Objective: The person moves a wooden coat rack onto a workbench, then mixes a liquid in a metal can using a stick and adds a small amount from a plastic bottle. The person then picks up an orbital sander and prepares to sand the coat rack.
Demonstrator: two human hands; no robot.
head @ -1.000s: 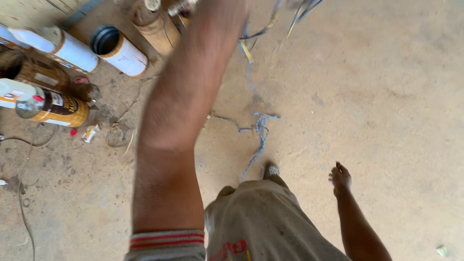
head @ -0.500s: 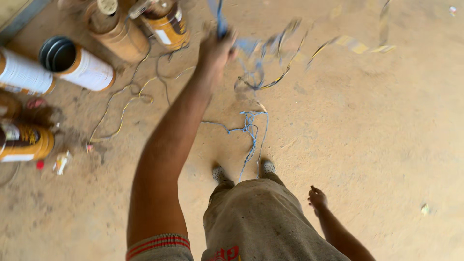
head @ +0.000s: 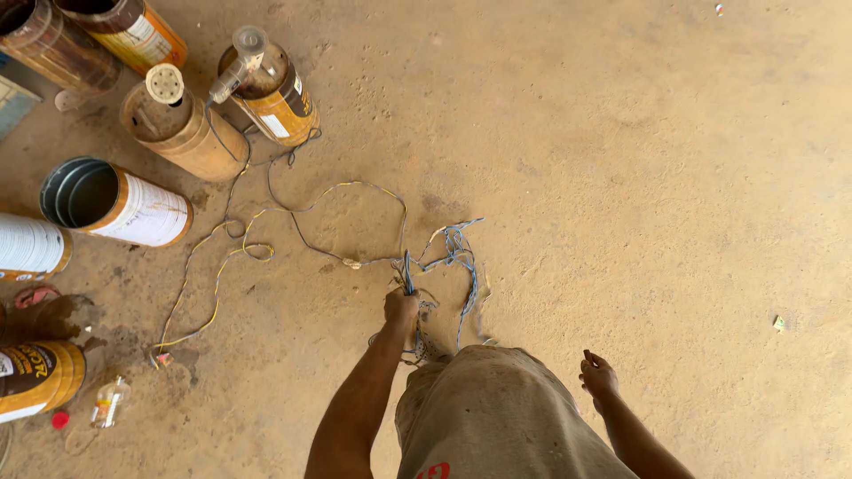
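Fingers of the left hand (head: 401, 308) are closed around a bunch of thin blue wires (head: 448, 257) that trail over the floor in front of the person, while the right hand (head: 598, 376) hangs loose and holds nothing. Upper left lie a brown can with a yellow and white label (head: 271, 89), a plain tan can (head: 182, 129) and an open white-labelled can (head: 115, 202) on its side, all on dusty tan concrete floor (head: 639, 177) scattered with yellow wire (head: 217, 266)

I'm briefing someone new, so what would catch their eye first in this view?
Mid-frame, the left hand grips a tangle of blue wires trailing over the dusty floor. At left, a cluster of cans stands and lies about. The right hand hangs free, lower right.
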